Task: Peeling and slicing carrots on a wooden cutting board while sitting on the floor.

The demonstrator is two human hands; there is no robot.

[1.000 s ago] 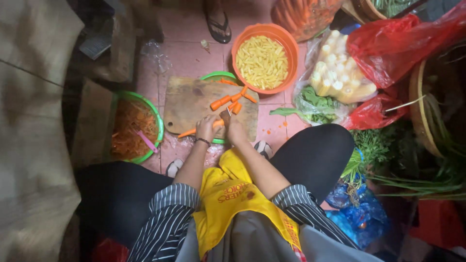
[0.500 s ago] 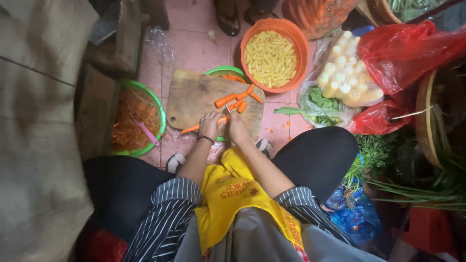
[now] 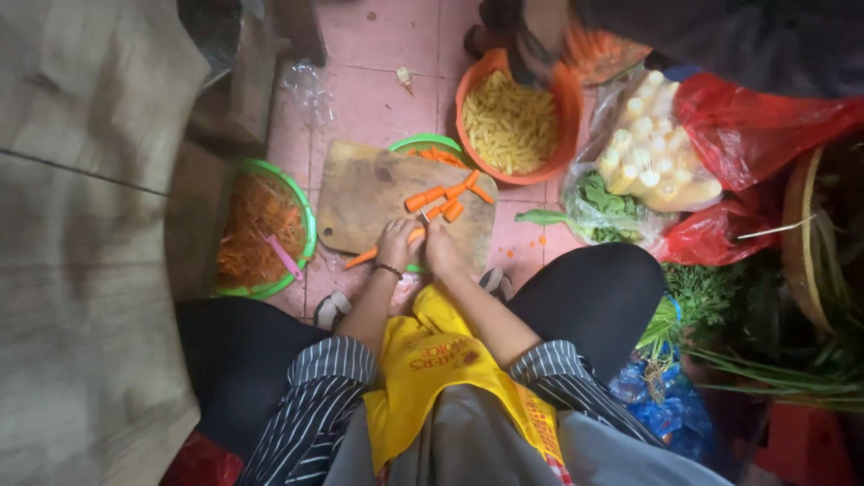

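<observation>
Bottom of the frame is mostly the person's lap: yellow apron (image 3: 432, 369) and striped sleeves (image 3: 310, 396). Just above that, mid-frame, the left hand (image 3: 394, 245) has its fingers closed down on a long carrot (image 3: 385, 249) lying across the near edge of the wooden cutting board (image 3: 369, 193). The right hand (image 3: 441, 249) sits right beside it, curled around what looks like a small knife, tough to make out. Cut carrot pieces (image 3: 445, 200) lie a bit further up the board. Left of that there's a green bowl (image 3: 306, 236) of peelings, and up top an orange bowl (image 3: 565, 108) of yellow strips.
</observation>
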